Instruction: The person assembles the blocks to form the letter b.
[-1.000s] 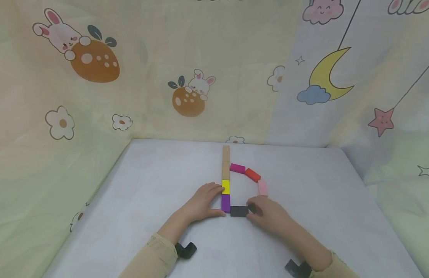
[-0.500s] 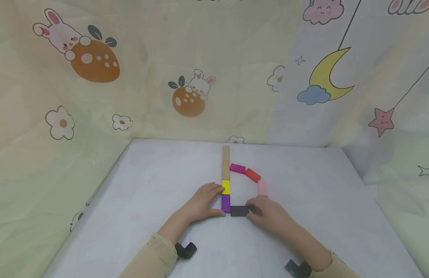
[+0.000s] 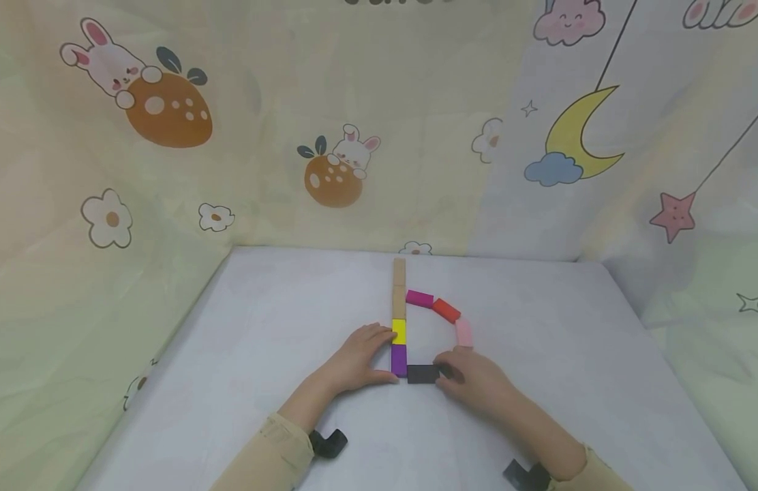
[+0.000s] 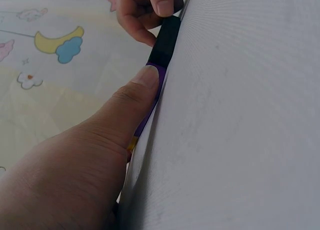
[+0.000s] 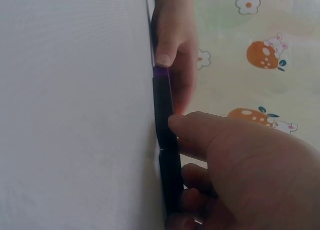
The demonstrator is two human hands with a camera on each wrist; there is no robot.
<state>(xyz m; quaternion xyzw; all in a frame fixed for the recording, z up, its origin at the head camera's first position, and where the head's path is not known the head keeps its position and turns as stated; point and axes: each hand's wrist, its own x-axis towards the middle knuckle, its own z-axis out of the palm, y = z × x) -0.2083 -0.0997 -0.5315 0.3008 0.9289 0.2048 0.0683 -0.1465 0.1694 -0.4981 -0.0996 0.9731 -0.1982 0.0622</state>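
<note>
Tabletop (image 3: 281,320); black block (image 3: 422,374) lengthwise left-right

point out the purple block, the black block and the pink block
purple block (image 3: 399,359), head view, middle of its top face
black block (image 3: 422,374), head view, middle of its top face
pink block (image 3: 463,333), head view, middle of its top face

Two hands (image 3: 360,358) and (image 3: 477,382) are on the desk (image 3: 262,354) with nine blocks: two tan (image 3: 399,286), two black (image 3: 422,374), one yellow (image 3: 399,331), one purple (image 3: 399,359), one magenta (image 3: 419,299), one red (image 3: 446,310) and one pink (image 3: 463,332).
</note>
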